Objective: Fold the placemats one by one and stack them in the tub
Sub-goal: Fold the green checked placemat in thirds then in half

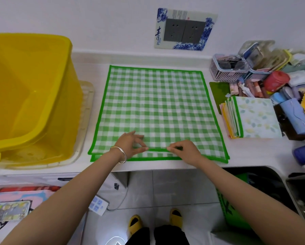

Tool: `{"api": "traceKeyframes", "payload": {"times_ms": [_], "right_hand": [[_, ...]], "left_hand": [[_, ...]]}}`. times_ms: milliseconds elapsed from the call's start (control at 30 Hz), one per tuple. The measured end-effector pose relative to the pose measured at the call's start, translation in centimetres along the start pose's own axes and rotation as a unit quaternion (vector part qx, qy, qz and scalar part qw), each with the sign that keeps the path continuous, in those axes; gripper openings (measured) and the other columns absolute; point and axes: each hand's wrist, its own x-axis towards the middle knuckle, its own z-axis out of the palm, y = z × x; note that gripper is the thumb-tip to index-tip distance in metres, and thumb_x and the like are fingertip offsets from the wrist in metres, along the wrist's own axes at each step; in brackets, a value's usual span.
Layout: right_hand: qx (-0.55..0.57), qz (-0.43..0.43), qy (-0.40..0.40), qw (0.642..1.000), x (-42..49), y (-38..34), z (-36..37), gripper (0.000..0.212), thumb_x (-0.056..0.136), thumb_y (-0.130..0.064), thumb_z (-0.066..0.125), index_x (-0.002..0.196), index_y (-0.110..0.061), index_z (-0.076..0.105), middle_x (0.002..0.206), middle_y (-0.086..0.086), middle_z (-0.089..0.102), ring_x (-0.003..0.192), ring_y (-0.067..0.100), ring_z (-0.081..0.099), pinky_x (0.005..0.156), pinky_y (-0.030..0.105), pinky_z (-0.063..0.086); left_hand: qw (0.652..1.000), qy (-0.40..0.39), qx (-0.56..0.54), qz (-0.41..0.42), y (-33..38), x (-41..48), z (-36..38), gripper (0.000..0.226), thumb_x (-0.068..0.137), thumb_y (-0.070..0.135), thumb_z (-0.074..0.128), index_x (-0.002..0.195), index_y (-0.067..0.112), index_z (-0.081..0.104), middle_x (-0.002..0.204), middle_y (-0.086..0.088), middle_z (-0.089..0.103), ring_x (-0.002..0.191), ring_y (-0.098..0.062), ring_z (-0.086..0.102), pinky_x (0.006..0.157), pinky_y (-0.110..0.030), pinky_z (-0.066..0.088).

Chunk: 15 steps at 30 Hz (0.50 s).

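The yellow tub runs off the left edge, so only part of it shows. The clutter at the far right is cut off and too jumbled to name. On the white counter, the green checked placemat lies doubled between the tub and a stack of placemats. The left hand and right hand each pinch its upper layer's near edge. A double socket sits on the white wall, with a tiled floor below.
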Motion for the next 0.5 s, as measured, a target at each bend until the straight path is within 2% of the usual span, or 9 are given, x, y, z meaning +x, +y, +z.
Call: {"api": "traceKeyframes", "payload": {"times_ms": [100,133,233,333,433,500], "right_hand": [[0.009,0.001,-0.027,1.000,0.3,-1.0,-1.4,0.018,0.087,-0.026,0.066,0.091,-0.011,0.075,0.061,-0.020,0.063,0.057,-0.010,0.055,0.061,0.010,0.041],[0.012,0.000,-0.038,0.999,0.4,-1.4,-2.0,0.018,0.087,-0.026,0.066,0.090,-0.011,0.075,0.060,-0.019,0.064,0.056,-0.010,0.056,0.058,0.008,0.040],[0.022,-0.008,-0.067,0.997,1.0,-2.7,-4.3,0.016,0.084,-0.030,0.069,0.094,-0.019,0.075,0.082,-0.015,0.071,0.075,-0.008,0.063,0.066,0.006,0.044],[-0.010,-0.023,-0.093,0.995,2.5,-4.2,-6.5,0.015,0.083,-0.028,0.070,0.095,-0.020,0.074,0.090,-0.013,0.071,0.083,-0.004,0.065,0.075,0.009,0.047],[-0.039,-0.043,-0.100,0.993,4.8,-6.1,-8.7,0.007,0.083,-0.025,0.070,0.090,-0.023,0.073,0.088,-0.014,0.070,0.083,-0.006,0.064,0.077,0.011,0.047],[-0.055,-0.062,-0.097,0.992,6.6,-7.2,-10.1,0.005,0.084,-0.024,0.070,0.088,-0.023,0.073,0.087,-0.015,0.070,0.082,-0.006,0.063,0.076,0.010,0.047]], "left_hand": [[0.999,-0.017,-0.022,-0.023,1.3,0.4,-1.3,0.019,0.082,0.035,0.069,0.089,0.018,0.074,0.109,0.004,0.069,0.111,-0.013,0.057,0.100,-0.029,0.041],[0.999,-0.022,-0.033,-0.023,1.8,0.7,-2.0,0.020,0.082,0.033,0.069,0.087,0.015,0.074,0.098,0.005,0.070,0.100,-0.011,0.062,0.095,-0.028,0.045],[0.998,-0.022,-0.060,-0.013,2.8,1.7,-4.2,0.018,0.083,0.026,0.069,0.083,0.009,0.074,0.074,0.011,0.067,0.074,-0.004,0.063,0.078,-0.024,0.050],[1.000,-0.015,-0.026,0.000,3.5,2.9,-6.4,0.017,0.084,0.030,0.067,0.083,0.014,0.073,0.071,0.019,0.062,0.070,0.004,0.058,0.073,-0.019,0.047],[0.999,0.013,0.027,0.013,4.5,4.2,-8.5,0.019,0.086,0.036,0.064,0.086,0.018,0.072,0.075,0.014,0.063,0.071,0.000,0.057,0.073,-0.022,0.048],[0.996,0.053,0.065,0.011,5.0,5.0,-9.7,0.019,0.087,0.040,0.061,0.090,0.024,0.070,0.084,0.013,0.066,0.078,-0.004,0.059,0.073,-0.024,0.049]]}}
